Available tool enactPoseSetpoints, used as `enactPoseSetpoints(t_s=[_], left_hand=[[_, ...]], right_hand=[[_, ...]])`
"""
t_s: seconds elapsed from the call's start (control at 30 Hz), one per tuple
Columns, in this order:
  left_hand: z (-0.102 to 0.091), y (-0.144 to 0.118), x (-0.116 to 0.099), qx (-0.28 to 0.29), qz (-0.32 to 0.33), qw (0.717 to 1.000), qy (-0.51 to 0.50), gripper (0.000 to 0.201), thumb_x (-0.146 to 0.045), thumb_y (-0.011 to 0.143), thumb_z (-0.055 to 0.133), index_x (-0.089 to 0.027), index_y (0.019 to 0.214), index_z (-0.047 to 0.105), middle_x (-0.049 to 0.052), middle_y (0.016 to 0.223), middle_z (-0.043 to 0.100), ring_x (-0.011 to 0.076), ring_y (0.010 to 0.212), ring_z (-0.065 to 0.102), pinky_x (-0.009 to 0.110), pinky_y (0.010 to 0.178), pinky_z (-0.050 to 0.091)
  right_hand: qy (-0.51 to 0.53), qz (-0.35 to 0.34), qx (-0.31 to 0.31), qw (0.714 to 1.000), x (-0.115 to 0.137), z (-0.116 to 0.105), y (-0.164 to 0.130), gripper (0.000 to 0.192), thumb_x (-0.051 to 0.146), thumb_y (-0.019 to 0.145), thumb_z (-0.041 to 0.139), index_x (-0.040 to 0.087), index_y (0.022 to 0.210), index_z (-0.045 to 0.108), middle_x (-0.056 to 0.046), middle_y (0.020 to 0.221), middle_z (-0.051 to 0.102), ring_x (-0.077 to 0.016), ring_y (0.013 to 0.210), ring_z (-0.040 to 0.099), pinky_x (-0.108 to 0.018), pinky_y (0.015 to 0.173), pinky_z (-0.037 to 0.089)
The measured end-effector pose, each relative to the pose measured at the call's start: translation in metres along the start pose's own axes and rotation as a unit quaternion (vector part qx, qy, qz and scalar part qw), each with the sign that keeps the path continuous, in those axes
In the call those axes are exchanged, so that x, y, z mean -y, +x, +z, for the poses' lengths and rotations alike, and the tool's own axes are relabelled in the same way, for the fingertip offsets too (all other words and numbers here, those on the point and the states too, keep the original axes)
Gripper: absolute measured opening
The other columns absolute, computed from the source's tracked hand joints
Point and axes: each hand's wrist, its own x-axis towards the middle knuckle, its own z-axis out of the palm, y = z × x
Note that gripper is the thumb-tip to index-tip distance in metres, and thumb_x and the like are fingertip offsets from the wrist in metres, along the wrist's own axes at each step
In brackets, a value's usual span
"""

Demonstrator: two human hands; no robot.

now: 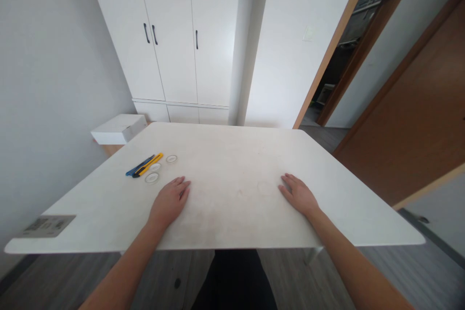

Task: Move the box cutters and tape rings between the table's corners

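Note:
My left hand [169,199] rests palm down on the white table [232,155], fingers stretched out and holding nothing. Farther to the right, my right hand [298,194] lies flat on the same top, also with nothing in it. Beyond my left hand, toward the left, are a yellow utility knife [148,165] and a blue utility knife [140,165], side by side at a slant. Close to them lie three small rolls of clear tape: a near roll [151,178], a middle roll [155,167] and a far roll [171,159].
A grey printed label [47,226] is at the table's near left corner. Past the left edge stands a white box [118,128]. A white wardrobe [174,34] is behind the table. On the right are a doorway [341,53] and a brown door [410,106].

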Motion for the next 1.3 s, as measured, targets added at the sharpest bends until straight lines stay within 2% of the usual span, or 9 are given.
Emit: enactPoseSetpoints(t_s=[0.3, 0.47, 1.07, 1.3], left_hand=[[0.0030, 0.0003, 0.0024, -0.006, 0.001, 1.000, -0.005, 0.048, -0.040, 0.097, 0.037, -0.017, 0.121, 0.072, 0.012, 0.136, 0.064, 0.0258, 0.129, 0.058, 0.043, 0.113, 0.042], [0.0034, -0.0002, 0.0031, -0.005, 0.000, 1.000, -0.009, 0.048, -0.040, 0.097, 0.036, -0.018, 0.121, 0.071, 0.011, 0.136, 0.064, 0.0255, 0.129, 0.057, 0.043, 0.114, 0.041], [0.0050, 0.0008, 0.0046, -0.010, -0.004, 1.000, -0.020, 0.047, -0.042, 0.095, 0.038, -0.020, 0.119, 0.072, 0.010, 0.135, 0.065, 0.0251, 0.128, 0.058, 0.043, 0.114, 0.042], [0.0056, 0.0022, 0.0066, -0.009, 0.001, 1.000, -0.020, 0.050, -0.044, 0.094, 0.037, -0.019, 0.117, 0.074, 0.012, 0.134, 0.065, 0.0274, 0.127, 0.059, 0.045, 0.113, 0.043]], right_hand=[[0.009, 0.005, -0.001, 1.000, 0.0017, -0.0021, -0.0007, 0.055, 0.050, 0.098, 0.042, 0.015, 0.135, 0.063, -0.015, 0.143, 0.058, -0.0305, 0.136, 0.050, -0.050, 0.117, 0.036], [0.004, 0.006, 0.000, 1.000, 0.0026, -0.0021, -0.0009, 0.058, 0.051, 0.099, 0.039, 0.012, 0.135, 0.063, -0.017, 0.143, 0.057, -0.0309, 0.136, 0.050, -0.049, 0.117, 0.036], [0.007, 0.011, 0.005, 1.000, 0.0055, -0.0045, -0.0012, 0.055, 0.050, 0.099, 0.040, 0.016, 0.136, 0.063, -0.014, 0.145, 0.057, -0.0302, 0.137, 0.049, -0.050, 0.117, 0.036], [-0.003, 0.012, 0.008, 1.000, 0.0072, -0.0067, -0.0014, 0.056, 0.050, 0.099, 0.039, 0.015, 0.135, 0.063, -0.014, 0.145, 0.056, -0.0297, 0.137, 0.049, -0.048, 0.116, 0.037]])
